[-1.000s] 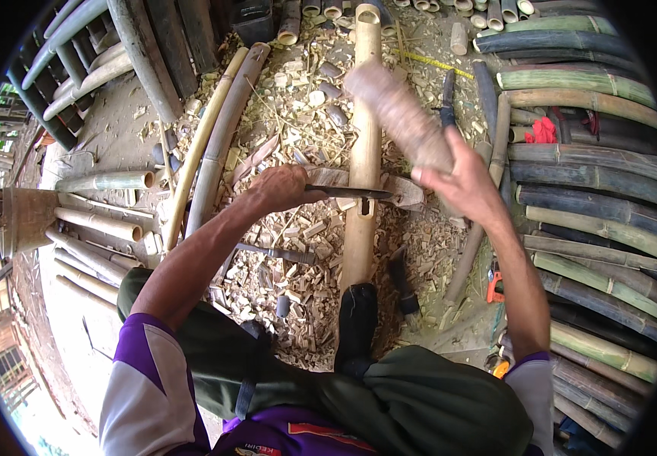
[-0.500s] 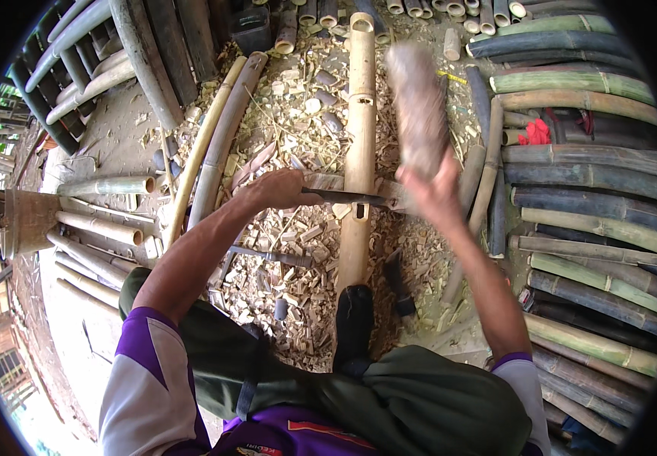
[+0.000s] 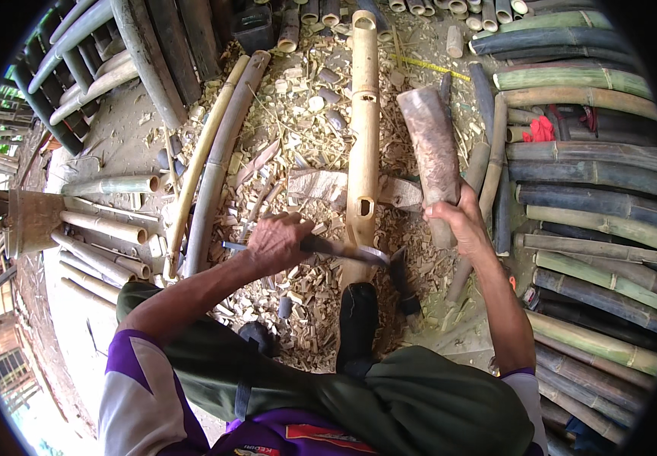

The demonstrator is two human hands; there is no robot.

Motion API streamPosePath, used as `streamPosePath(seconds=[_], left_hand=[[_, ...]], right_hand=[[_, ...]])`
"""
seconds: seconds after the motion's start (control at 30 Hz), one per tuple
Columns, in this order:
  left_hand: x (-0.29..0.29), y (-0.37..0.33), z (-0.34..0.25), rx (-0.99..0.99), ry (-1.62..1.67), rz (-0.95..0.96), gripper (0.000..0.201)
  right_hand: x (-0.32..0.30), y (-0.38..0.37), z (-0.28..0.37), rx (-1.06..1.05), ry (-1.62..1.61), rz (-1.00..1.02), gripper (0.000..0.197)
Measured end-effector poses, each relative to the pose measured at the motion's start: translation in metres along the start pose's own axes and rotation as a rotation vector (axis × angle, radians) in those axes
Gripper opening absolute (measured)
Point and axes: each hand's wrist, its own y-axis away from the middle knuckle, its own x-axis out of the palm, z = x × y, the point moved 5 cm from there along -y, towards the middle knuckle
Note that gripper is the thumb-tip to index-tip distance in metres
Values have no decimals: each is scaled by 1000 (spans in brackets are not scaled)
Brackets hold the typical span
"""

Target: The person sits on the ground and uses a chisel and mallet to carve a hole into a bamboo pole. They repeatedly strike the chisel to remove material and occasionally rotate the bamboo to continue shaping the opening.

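My left hand (image 3: 279,242) is closed round the handle of a knife (image 3: 340,251), whose blade crosses low over a pale bamboo pole (image 3: 363,152). In my right hand (image 3: 461,224) is a thick, rough wooden mallet (image 3: 429,137), held upright to the right of the pole. The pole runs away from me and has a squarish hole (image 3: 366,206) just beyond the knife and a smaller one farther up. My dark-covered foot (image 3: 357,319) presses on the pole's near end. A wooden block (image 3: 317,186) lies crosswise under it.
Wood chips (image 3: 306,281) cover the ground. A dark-handled tool (image 3: 403,285) lies right of the pole. Two bamboo lengths (image 3: 226,152) lie to the left. Stacked bamboo poles (image 3: 587,197) line the right side, with a red cloth (image 3: 541,129) among them. A yellow tape (image 3: 431,67) lies farther off.
The knife has come nearer to me, away from the hole's far edge, and tilted. The mallet, blurred by motion before, is lower and still in my right hand.
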Motion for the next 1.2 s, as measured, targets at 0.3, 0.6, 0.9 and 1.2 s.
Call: streamPosePath(seconds=[0.3,0.6,0.9,1.2], left_hand=[[15,-12,27,-354,-81,359,18],[21,-15,27,-369,-158,497,15],[25,-10,29,-367,-192,408,13],[30,-13,33,-350,-214,362,12]], right_hand=[[21,13,-8,-358,730,85,61],[29,-12,-30,-918,1561,525,72],[41,-1,-29,-1011,1554,443,57],[43,1,-42,-1083,1531,358,26]])
